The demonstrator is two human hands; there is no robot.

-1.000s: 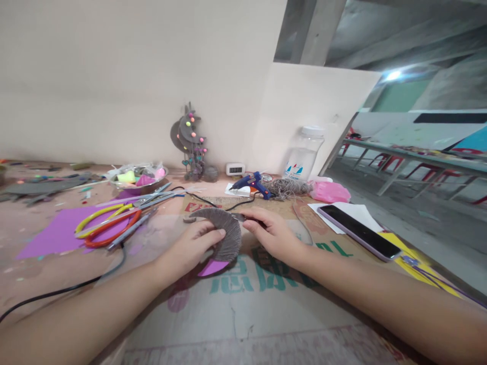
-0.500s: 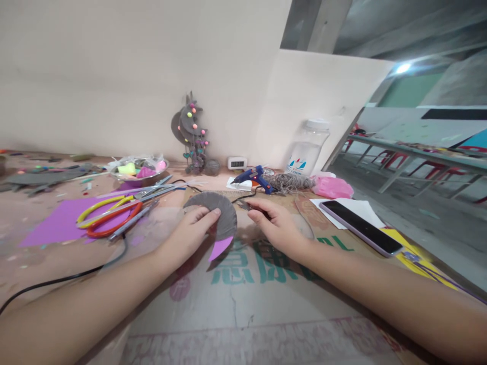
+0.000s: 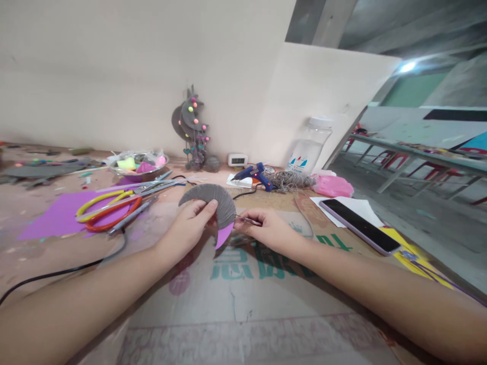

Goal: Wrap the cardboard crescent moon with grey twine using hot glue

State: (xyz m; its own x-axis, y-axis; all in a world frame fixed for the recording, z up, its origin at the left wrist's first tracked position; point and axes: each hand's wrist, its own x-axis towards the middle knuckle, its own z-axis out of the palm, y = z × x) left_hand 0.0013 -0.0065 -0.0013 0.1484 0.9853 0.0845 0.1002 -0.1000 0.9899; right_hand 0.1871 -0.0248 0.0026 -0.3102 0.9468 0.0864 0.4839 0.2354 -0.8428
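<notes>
My left hand point(image 3: 196, 220) pinches a crescent moon point(image 3: 218, 197) wound in grey yarn, thumb on its front face. The lower tip of the crescent is bare purple and points down. At its right edge, my right hand point(image 3: 266, 227) is closed on a thin dark metal tool point(image 3: 249, 219), whose tip reaches the edge where grey meets purple. The fingers hide most of this tool, so its exact kind does not show. Both hands are held above a cardboard sheet point(image 3: 243, 309) with green printed characters.
Scissors with yellow and red handles point(image 3: 110, 208) lie on purple paper point(image 3: 49, 218) at left. Behind stand a bowl point(image 3: 139, 175), a decorated moon hanging point(image 3: 192, 129), a timer point(image 3: 238, 160), a blue glue gun point(image 3: 254, 176), grey yarn point(image 3: 291, 181) and a bottle point(image 3: 308, 147). A phone point(image 3: 359, 226) lies right.
The metal tool in my right hand has moved left and down to the crescent's edge. The crescent has turned slightly and shifted a little up and left.
</notes>
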